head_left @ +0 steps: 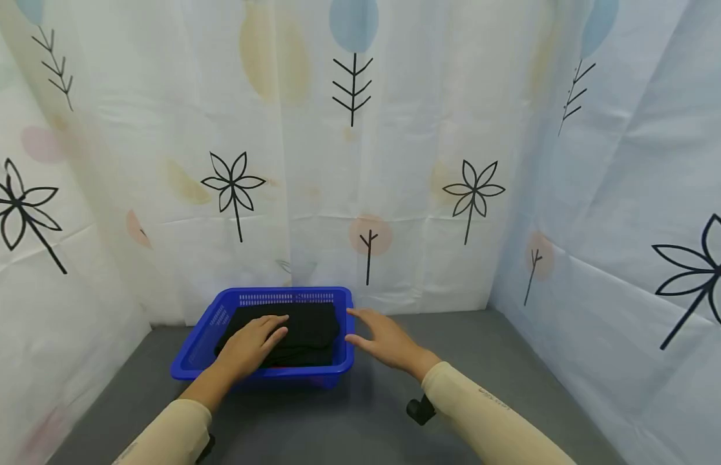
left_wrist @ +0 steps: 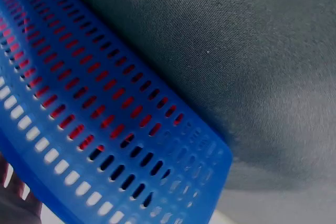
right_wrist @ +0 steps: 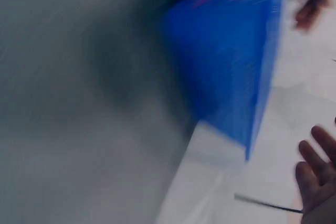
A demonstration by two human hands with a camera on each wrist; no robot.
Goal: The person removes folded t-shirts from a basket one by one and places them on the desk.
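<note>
A blue plastic basket (head_left: 337, 370) with slotted walls stands on the grey table. Folded black cloth (head_left: 308, 323) lies inside it. Through the slots of the basket (left_wrist: 173, 198), something red (left_wrist: 118, 130) shows in the left wrist view. My left hand (head_left: 250, 342) is over the basket's near left part, fingers extended above the black cloth and holding nothing. My right hand (head_left: 389, 339) is just beside the basket's right rim, its thumb and fingers spread and pointing left, nothing in the palm. Spread fingers show on the right hand (right_wrist: 317, 182) in the right wrist view too.
Grey table surface (head_left: 465, 361) extends to the right of the basket and in front of it. White curtains (head_left: 407, 161) printed with plants and pastel shapes hang behind and on both sides. A small black device (head_left: 420, 410) is at the right sleeve (head_left: 482, 413).
</note>
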